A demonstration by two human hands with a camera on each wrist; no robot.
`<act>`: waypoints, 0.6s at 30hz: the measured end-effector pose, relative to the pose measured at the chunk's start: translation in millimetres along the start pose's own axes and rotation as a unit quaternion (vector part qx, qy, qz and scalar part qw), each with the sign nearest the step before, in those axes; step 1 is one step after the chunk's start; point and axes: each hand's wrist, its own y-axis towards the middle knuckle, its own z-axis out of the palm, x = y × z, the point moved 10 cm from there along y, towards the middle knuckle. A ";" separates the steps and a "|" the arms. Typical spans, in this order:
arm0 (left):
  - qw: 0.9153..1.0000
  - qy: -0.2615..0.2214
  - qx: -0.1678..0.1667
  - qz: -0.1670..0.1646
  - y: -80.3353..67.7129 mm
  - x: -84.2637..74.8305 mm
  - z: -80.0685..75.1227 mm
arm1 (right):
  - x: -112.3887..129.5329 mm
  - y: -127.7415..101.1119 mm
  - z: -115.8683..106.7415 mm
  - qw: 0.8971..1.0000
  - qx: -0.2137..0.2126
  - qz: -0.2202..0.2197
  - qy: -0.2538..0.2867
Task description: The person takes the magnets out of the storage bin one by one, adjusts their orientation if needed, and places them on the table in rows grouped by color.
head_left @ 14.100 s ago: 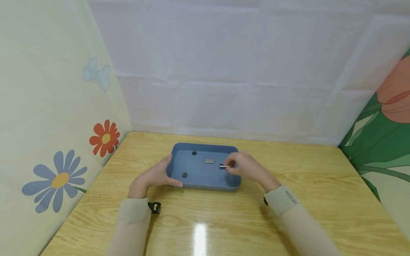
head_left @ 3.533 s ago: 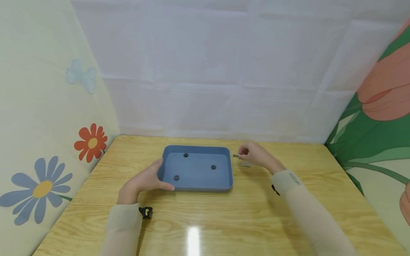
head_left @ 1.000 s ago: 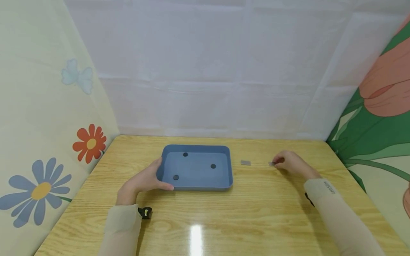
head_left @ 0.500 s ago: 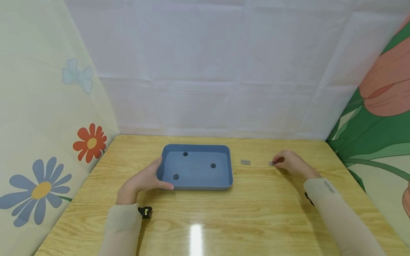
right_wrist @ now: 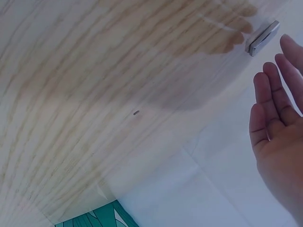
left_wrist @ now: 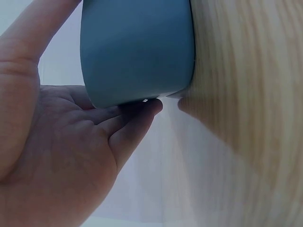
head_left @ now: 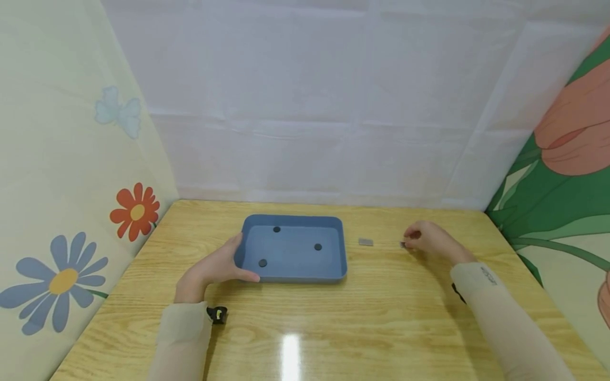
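Note:
A blue tray [head_left: 292,274] sits mid-table with three black discs [head_left: 317,246] inside. My left hand [head_left: 214,267] grips its near left corner, thumb along the front wall; the left wrist view shows the thumb and fingers of this hand [left_wrist: 57,156] on either side of the tray [left_wrist: 137,47]. My right hand [head_left: 424,238] hovers at the right with its fingers straight. Just off its fingertips a small grey metal bar [head_left: 403,244] lies on the wood. In the right wrist view that bar [right_wrist: 262,38] lies apart from the open hand [right_wrist: 277,118]. A second grey bar [head_left: 365,242] lies beside the tray.
The wooden table [head_left: 333,328] is walled in by a white sheet [head_left: 310,106] at the back and flowered cloth panels [head_left: 71,185] on both sides. Bare wood lies in front of the tray and between the two bars.
My right hand's fingers have come off the small grey bar, which stays on the wood. Earlier that hand carried the bar from beside the tray out to the right. The left hand and tray have not moved.

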 end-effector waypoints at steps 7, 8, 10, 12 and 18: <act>1.000 -0.001 -0.001 0.004 -0.2 -0.7 0.0 | 8.8 3.4 -1.4 1.000 -0.016 0.000 -0.016; 1.000 -0.002 -0.002 0.005 -0.2 -0.8 -0.1 | 9.3 3.8 -1.0 1.000 -0.017 0.002 -0.016; 1.000 -0.005 -0.002 0.005 -0.1 -0.3 -0.1 | 12.6 4.5 -0.2 1.000 -0.018 -0.001 -0.012; 1.000 -0.007 -0.002 0.006 0.0 -0.4 0.0 | 18.2 5.9 0.4 1.000 -0.021 -0.010 -0.010; 1.000 -0.005 -0.003 0.008 0.5 -0.5 -0.2 | 42.3 11.5 2.5 0.999 -0.023 -0.034 -0.002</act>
